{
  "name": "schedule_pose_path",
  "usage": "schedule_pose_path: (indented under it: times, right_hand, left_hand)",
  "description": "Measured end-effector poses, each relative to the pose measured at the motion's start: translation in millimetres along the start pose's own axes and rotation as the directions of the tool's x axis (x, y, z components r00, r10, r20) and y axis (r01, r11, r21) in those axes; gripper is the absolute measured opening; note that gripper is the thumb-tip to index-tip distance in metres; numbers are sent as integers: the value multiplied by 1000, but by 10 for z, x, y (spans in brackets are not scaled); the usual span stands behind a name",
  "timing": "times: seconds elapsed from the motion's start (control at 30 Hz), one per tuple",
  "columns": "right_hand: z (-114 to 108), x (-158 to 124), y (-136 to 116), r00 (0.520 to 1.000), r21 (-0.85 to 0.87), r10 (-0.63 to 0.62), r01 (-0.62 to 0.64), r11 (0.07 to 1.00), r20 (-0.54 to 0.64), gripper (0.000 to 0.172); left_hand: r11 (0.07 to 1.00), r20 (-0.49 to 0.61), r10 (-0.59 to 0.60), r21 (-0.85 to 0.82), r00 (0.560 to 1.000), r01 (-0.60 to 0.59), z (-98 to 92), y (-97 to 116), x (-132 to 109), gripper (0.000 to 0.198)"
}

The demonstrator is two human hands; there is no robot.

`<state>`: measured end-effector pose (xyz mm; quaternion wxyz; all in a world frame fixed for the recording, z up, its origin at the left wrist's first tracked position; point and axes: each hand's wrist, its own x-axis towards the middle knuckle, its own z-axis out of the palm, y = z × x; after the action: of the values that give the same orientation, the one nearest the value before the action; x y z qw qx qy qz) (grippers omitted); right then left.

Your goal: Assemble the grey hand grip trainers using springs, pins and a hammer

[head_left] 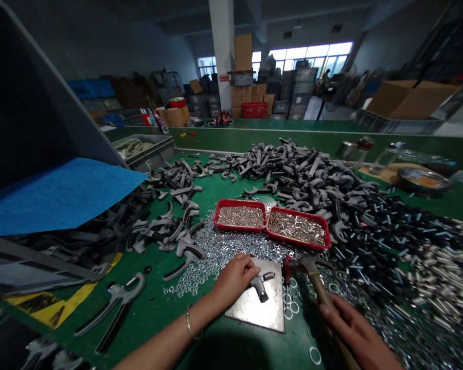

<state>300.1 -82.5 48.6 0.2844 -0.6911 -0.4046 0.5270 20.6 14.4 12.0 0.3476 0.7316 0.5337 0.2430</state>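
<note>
My left hand (237,275), with a bracelet on its wrist, is closed on a small grey metal part (259,288) over a shiny metal plate (260,316). A spring (269,275) shows beside the part, and the part has a dark end. To the right, my right hand (347,321) is closed round the wooden handle of a hammer (320,288), whose head lies beside the plate. Two red trays, one (239,229) with tiny metal pieces and one (299,243) with small pins, stand behind the plate.
Grey clamp parts (304,172) are heaped at the back. Small rings (193,272) surround the trays. Black parts with screws (374,231) and silvery cylinders (447,277) cover the right. An assembled clamp (118,298) lies left, near a crate with a blue sheet (61,195).
</note>
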Motion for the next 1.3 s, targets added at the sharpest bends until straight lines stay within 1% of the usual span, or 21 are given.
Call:
schedule_pose_path:
  times: [0.13,0.2,0.23,0.3,0.37,0.4,0.43,0.47,0.57,0.6,0.73,0.77,0.83,0.93,1.03,1.1,1.13,1.17,1.23,1.27,1.3]
  right_hand:
    - [129,42,-75,982,-71,-186,188,980,28,59]
    - [148,43,-53,968,-120,-250,251,961,23,54]
    - [150,44,-30,962,-138,-270,272,952,39,53]
    - [140,59,25,962,-162,-262,272,948,83,52]
    - [110,92,65,955,-198,-257,284,938,149,52]
    - [90,108,69,943,-228,-284,319,920,173,50]
    - [68,118,59,926,-263,-327,368,892,188,48]
    - [48,116,34,905,-299,-376,421,857,197,45]
    - [26,33,-116,864,-382,-471,503,776,180,41]
    - [39,-5,-178,850,-396,-497,523,755,176,41]
    - [194,-28,-354,769,-424,-603,628,653,210,39]
    - [242,11,-364,778,-443,-583,619,649,233,36]
    - [319,108,-351,829,-480,-488,557,678,273,31]
    - [351,206,-298,878,-396,-387,474,787,282,30]
    - [295,248,-227,935,-204,-269,317,926,232,40]
    - [236,309,-174,966,-168,-195,223,960,168,48]
    - [211,353,-155,968,-190,-223,242,951,116,50]
    - [196,400,-146,952,-236,-302,305,923,51,50]
    - [221,471,-167,861,-337,-507,465,819,-44,48]
    - [268,481,-192,821,-345,-568,520,781,-49,46]
    - [337,469,-219,817,-304,-576,541,784,-33,43]
  left_hand:
    - [982,19,-63,178,998,59,47,25,45,20]
    - [953,37,-52,300,998,39,39,60,79,20]
    - [927,58,-8,374,998,-14,26,79,97,19]
    - [829,153,158,516,976,-215,-16,121,139,18]
    - [685,296,314,587,902,-431,-70,168,173,19]
    - [636,343,349,597,872,-489,-94,190,177,19]
    - [625,353,354,599,866,-500,-108,209,165,21]
    - [653,324,338,596,884,-468,-108,221,135,33]
    - [838,119,208,490,971,-240,-2,192,-60,102]
    - [888,68,152,428,986,-167,64,163,-144,114]
    - [966,5,-4,259,1000,3,318,41,-393,107]
    - [971,-3,-24,237,1000,24,350,28,-414,105]
    - [979,-14,-47,198,999,49,366,27,-417,103]
    - [987,-7,-44,152,999,44,325,48,-396,100]
    - [995,-25,-34,90,999,36,300,52,-438,99]
    - [999,-79,-47,7,996,48,313,49,-512,95]
    - [998,-109,-53,-38,993,49,329,48,-557,93]
    - [997,-136,-47,-73,990,38,352,48,-602,93]
    - [996,-190,3,-89,982,-20,418,46,-679,99]
    - [996,-216,46,-62,975,-61,457,45,-705,103]
    - [994,-245,99,-13,964,-105,495,45,-720,105]
